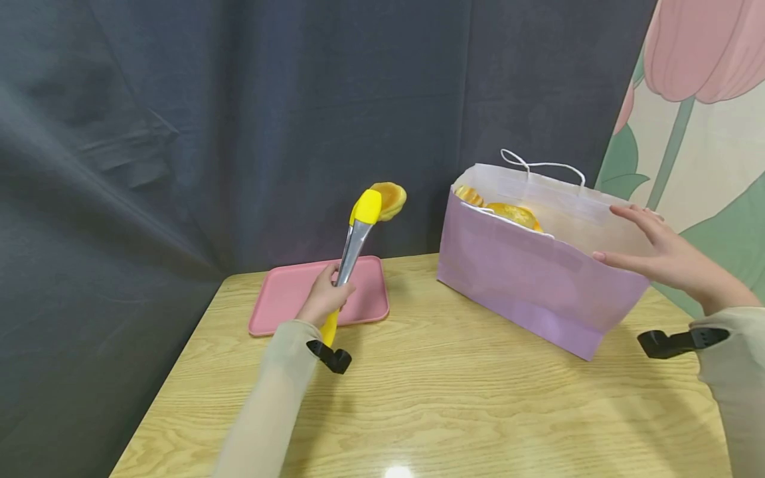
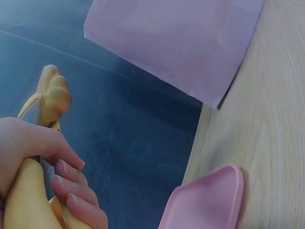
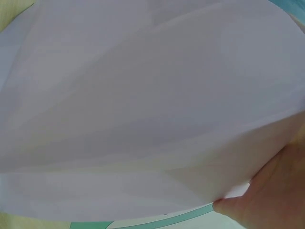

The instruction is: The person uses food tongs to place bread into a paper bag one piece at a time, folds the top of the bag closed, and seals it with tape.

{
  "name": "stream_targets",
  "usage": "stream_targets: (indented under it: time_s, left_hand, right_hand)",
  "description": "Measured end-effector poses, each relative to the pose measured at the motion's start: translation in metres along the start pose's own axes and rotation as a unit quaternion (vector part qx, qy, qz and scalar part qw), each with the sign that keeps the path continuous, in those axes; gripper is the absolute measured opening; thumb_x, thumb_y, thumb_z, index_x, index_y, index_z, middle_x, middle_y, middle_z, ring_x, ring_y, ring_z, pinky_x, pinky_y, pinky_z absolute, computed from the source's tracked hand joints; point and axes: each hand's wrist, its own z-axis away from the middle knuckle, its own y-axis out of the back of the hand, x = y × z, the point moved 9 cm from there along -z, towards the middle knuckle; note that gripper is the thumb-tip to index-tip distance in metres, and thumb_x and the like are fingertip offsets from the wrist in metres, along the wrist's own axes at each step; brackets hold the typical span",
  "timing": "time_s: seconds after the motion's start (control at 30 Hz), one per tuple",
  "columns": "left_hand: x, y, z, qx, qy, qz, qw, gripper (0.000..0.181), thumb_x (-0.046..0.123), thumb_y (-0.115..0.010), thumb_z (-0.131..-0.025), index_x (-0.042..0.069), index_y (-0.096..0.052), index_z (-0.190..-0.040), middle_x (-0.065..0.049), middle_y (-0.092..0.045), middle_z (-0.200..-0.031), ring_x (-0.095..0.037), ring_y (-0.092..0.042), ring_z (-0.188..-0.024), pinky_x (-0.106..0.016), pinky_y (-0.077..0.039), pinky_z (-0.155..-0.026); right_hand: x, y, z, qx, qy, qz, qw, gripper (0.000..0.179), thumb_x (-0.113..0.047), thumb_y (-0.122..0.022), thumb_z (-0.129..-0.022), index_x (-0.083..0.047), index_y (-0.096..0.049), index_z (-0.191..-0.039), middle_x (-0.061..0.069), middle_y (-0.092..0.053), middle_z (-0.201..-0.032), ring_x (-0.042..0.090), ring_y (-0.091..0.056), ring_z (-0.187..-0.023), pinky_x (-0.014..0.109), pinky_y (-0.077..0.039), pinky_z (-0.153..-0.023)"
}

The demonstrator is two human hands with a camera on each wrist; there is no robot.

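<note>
My left hand (image 1: 325,292) grips yellow-and-silver tongs (image 1: 354,249) above the pink tray (image 1: 376,299). Pinched in the tongs' yellow tips is a small bread (image 1: 391,200), golden-brown with a pale, lobed edge that shows in the left wrist view (image 2: 55,95). On the right stands a lilac paper bag (image 1: 526,285), its mouth spread wide. My right hand (image 1: 669,255) is at the bag's right end, fingers extended and thumb apart, touching the rim. Two breads show inside the bag: a striped one (image 1: 469,195) and a rounder golden one (image 1: 516,216).
The wooden table (image 1: 430,385) carries the tray at back left and the bag at back right. White cord handles (image 1: 556,164) loop at the bag's rim. A dark curtain (image 1: 335,99) hangs behind, with a tulip-patterned wall (image 1: 705,146) at right.
</note>
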Motion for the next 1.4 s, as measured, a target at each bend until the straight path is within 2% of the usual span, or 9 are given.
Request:
stream_targets:
  time_s: [0.27,0.57,0.8,0.9,1.0,1.1,1.27,1.4]
  left_hand:
    - [0.013,-0.011,-0.003,-0.005,-0.01,0.035,0.9993,0.033,0.012,-0.052,-0.086,0.011,-0.044,-0.117,-0.004,-0.043,-0.069,-0.014,-0.041,-0.054,-0.025,-0.035,-0.053]
    - [0.038,-0.026,-0.004,-0.015,-0.033,0.041,0.9985,0.031,0.012,-0.051,-0.086,0.011,-0.046,-0.116,-0.005,-0.044,-0.072,-0.015,-0.041,-0.056,-0.025,-0.036,-0.055]
    - [0.051,-0.037,-0.003,-0.024,-0.044,0.046,0.9977,0.029,0.012,-0.053,-0.087,0.012,-0.048,-0.116,-0.006,-0.047,-0.077,-0.014,-0.04,-0.056,-0.023,-0.035,-0.054]
    - [0.058,-0.039,-0.005,-0.021,-0.053,0.034,0.9978,0.031,0.011,-0.054,-0.085,0.012,-0.048,-0.116,-0.008,-0.05,-0.083,-0.015,-0.044,-0.06,-0.024,-0.037,-0.056]
    - [0.067,-0.041,-0.006,-0.01,-0.07,0.012,0.9974,0.034,0.009,-0.055,-0.083,0.012,-0.049,-0.116,-0.01,-0.053,-0.093,-0.019,-0.05,-0.074,-0.027,-0.04,-0.066]
    - [0.076,-0.043,-0.005,0.003,-0.088,-0.011,0.9961,0.035,0.009,-0.057,-0.082,0.011,-0.049,-0.116,-0.011,-0.054,-0.099,-0.022,-0.05,-0.086,-0.031,-0.038,-0.074]
    - [0.092,-0.05,0.003,0.007,-0.111,-0.037,0.9931,0.04,0.01,-0.059,-0.082,0.012,-0.048,-0.12,-0.011,-0.054,-0.094,-0.02,-0.048,-0.077,-0.028,-0.038,-0.068]
    - [0.104,-0.055,0.007,0.007,-0.129,-0.057,0.99,0.044,0.01,-0.059,-0.081,0.012,-0.048,-0.123,-0.013,-0.056,-0.096,-0.02,-0.049,-0.075,-0.027,-0.038,-0.066]
  right_hand:
    - [0.0,-0.001,0.0,0.002,0.001,0.001,1.0,0.087,-0.031,-0.062,-0.087,-0.023,-0.003,-0.151,0.002,0.022,-0.155,0.023,0.027,-0.141,0.071,0.004,-0.103]
    - [0.0,-0.002,0.001,0.004,0.005,-0.007,1.0,0.087,-0.03,-0.062,-0.087,-0.022,-0.003,-0.151,0.001,0.021,-0.155,0.02,0.029,-0.14,0.07,0.008,-0.103]
    - [0.0,-0.001,0.002,0.009,0.008,-0.011,0.9999,0.087,-0.029,-0.062,-0.087,-0.02,-0.005,-0.151,0.002,0.019,-0.156,0.017,0.03,-0.139,0.069,0.011,-0.104]
    - [0.0,-0.001,0.003,0.009,0.008,-0.011,0.9999,0.087,-0.029,-0.062,-0.087,-0.021,-0.005,-0.151,0.002,0.019,-0.156,0.017,0.029,-0.139,0.069,0.01,-0.103]
    - [-0.001,-0.001,0.004,0.007,0.006,-0.01,0.9999,0.087,-0.03,-0.062,-0.087,-0.021,-0.004,-0.151,0.001,0.02,-0.156,0.018,0.03,-0.139,0.07,0.01,-0.103]
    - [-0.001,-0.002,0.005,0.003,0.002,-0.01,0.9999,0.087,-0.03,-0.062,-0.087,-0.023,-0.004,-0.151,-0.001,0.021,-0.155,0.019,0.03,-0.139,0.07,0.009,-0.103]
    - [-0.001,-0.003,0.006,-0.002,-0.005,-0.009,0.9999,0.087,-0.031,-0.061,-0.088,-0.025,-0.003,-0.151,-0.003,0.022,-0.154,0.021,0.029,-0.14,0.071,0.005,-0.103]
    - [-0.002,-0.003,0.005,0.0,-0.006,-0.009,0.9999,0.087,-0.032,-0.061,-0.088,-0.025,-0.003,-0.151,-0.003,0.023,-0.154,0.023,0.029,-0.14,0.072,0.005,-0.102]
